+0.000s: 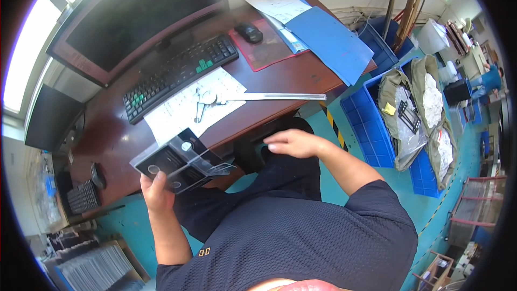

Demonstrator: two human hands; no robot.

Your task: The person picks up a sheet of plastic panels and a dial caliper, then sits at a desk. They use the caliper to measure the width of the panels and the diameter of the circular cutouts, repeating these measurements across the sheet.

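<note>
My left hand (pixel 158 191) is closed on a glossy black panel (pixel 172 157) with round marks and a pale disc on it. The panel is held tilted at the desk's front edge, and its exact kind is unclear. Over my thigh rests my right hand (pixel 293 144), palm down with fingers stretched and nothing in it. Beyond the panel, a dial caliper (pixel 258 97) lies across a printed drawing sheet (pixel 171 114) on the brown desk (pixel 107 145).
Along the desk stand a large monitor (pixel 140 16), a black keyboard (pixel 180 75) and a mouse (pixel 249 33) on a red mat. Blue folders (pixel 328 37) overhang the right edge. Blue crates (pixel 369 124) with bagged parts sit on the green floor. A distant person (pixel 489 80) wears blue.
</note>
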